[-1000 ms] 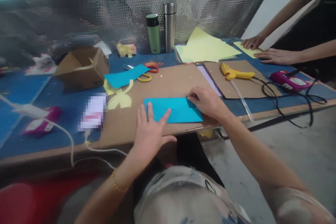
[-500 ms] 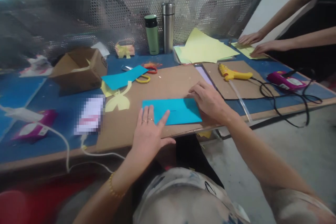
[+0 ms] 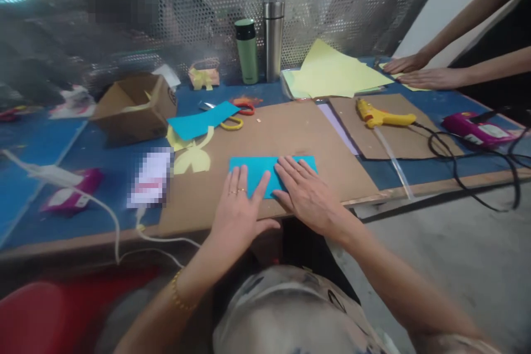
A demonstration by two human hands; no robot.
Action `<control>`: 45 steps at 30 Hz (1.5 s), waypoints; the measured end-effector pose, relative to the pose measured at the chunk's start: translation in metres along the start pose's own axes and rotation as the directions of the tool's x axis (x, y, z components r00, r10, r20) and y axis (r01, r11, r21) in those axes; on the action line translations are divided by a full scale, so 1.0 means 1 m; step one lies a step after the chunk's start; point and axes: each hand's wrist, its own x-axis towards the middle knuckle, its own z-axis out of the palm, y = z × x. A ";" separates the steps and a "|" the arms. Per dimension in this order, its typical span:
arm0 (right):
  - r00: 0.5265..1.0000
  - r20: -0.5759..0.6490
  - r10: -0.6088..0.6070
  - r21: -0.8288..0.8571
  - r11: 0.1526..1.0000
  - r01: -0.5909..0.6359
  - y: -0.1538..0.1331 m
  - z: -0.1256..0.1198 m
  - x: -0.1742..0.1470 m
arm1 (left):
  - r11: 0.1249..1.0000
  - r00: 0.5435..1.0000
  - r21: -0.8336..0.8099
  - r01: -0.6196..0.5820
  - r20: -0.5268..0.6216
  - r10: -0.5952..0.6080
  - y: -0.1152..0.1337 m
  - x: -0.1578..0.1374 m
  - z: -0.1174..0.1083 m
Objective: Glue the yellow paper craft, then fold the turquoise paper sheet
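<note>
A blue paper rectangle [image 3: 269, 167] lies flat on a brown cardboard sheet [image 3: 286, 130] near the table's front edge. My left hand [image 3: 239, 199] rests with fingers outstretched on its left part, the thumb pointing away to the right. On the right part of the paper my right hand [image 3: 305, 193] lies flat, fingers extended and covering much of that side. Further left on the cardboard are yellow paper cut-outs [image 3: 193, 159], partly under another blue paper piece [image 3: 203, 120]. Scissors [image 3: 232, 123] with yellow and orange handles stick out from beneath that piece.
A yellow glue gun [image 3: 384, 116] lies on cardboard at right, its black cable trailing by a purple device [image 3: 475, 128]. A green bottle [image 3: 248, 55], a steel flask [image 3: 274, 41] and a cardboard box [image 3: 136, 113] stand behind. A co-worker's hands [image 3: 431, 74] press yellow paper at the far right.
My right hand has moved left from the paper's right edge and flattened onto it. My left hand stays in place. The view has shifted slightly.
</note>
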 end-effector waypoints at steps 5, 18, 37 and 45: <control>0.997 -0.071 -0.036 -0.025 0.999 0.035 -0.002 0.002 -0.003 | 0.998 1.000 -0.052 -0.019 -0.019 0.019 -0.027 -0.021 -0.016; 0.997 -0.070 -0.013 0.019 1.000 0.015 -0.002 0.004 -0.003 | 0.991 0.998 -0.137 0.007 0.061 0.002 -0.054 0.025 -0.029; 0.999 -0.040 -0.031 0.009 0.999 0.032 0.001 0.001 -0.002 | 0.994 0.998 -0.093 -0.060 -0.043 0.056 -0.059 0.015 -0.009; 0.998 -0.038 -0.050 -0.020 0.999 0.050 -0.006 -0.021 0.024 | 0.996 0.999 -0.074 -0.040 -0.037 0.037 -0.057 0.015 -0.003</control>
